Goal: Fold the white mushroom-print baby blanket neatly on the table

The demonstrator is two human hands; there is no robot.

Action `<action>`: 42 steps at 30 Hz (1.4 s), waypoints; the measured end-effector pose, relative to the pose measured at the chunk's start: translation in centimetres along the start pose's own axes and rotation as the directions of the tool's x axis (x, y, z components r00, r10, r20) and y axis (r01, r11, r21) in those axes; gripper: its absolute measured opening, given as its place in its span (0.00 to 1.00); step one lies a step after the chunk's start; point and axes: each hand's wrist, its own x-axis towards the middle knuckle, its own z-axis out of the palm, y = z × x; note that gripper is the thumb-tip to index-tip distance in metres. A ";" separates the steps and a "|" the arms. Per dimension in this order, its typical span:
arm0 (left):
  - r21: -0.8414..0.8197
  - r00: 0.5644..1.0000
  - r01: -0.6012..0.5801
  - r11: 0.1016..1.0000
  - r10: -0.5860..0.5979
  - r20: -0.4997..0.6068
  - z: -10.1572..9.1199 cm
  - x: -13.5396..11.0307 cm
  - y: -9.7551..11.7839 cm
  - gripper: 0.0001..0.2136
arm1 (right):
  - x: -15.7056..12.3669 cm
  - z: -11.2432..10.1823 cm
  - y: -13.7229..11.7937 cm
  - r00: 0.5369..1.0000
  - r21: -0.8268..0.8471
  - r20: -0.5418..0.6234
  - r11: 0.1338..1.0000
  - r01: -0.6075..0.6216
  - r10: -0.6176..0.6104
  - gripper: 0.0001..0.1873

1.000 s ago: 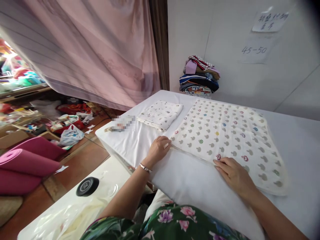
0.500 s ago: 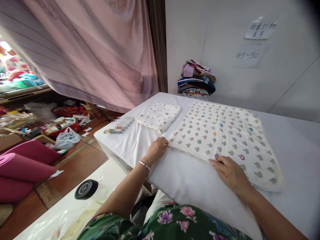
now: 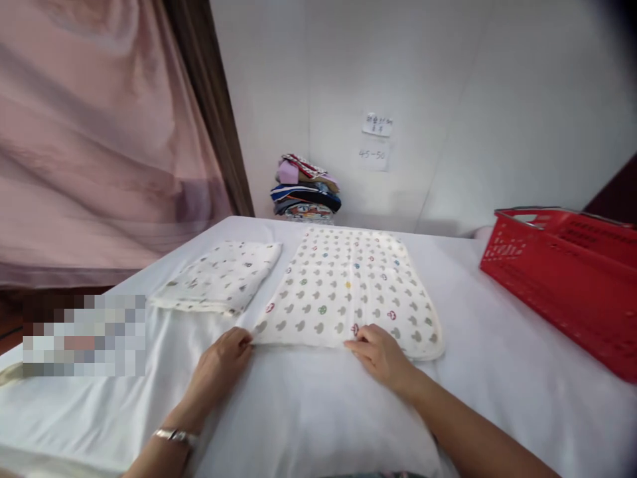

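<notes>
A white cloth with a print of grey and coloured mushrooms (image 3: 333,285) lies folded flat on the white-covered table (image 3: 298,405). At its near left corner, my left hand (image 3: 226,355) has its fingers pinched on the edge. My right hand (image 3: 381,355) grips the same near edge further right, thumb and fingers closed on the fabric. Left of this cloth rests a smaller folded white cloth with a small dark print (image 3: 219,275), which neither hand touches.
A red plastic basket (image 3: 562,272) stands on the table at the right. Folded clothes (image 3: 306,189) are stacked beyond the far edge, against the wall with paper signs (image 3: 375,143). A pink curtain (image 3: 99,133) hangs at the left. A blurred-out item (image 3: 84,335) lies at the left.
My view has swung to the right, bringing the red basket into sight and taking the cluttered floor out of it. Both hands keep their places on the mushroom cloth's near edge.
</notes>
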 end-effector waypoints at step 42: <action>-0.393 0.763 -0.447 0.803 0.572 0.301 9.5 5.3 32.9 0.15 | -9.1 -9.4 10.0 0.227 0.550 0.377 -0.020 -0.835 0.898 0.12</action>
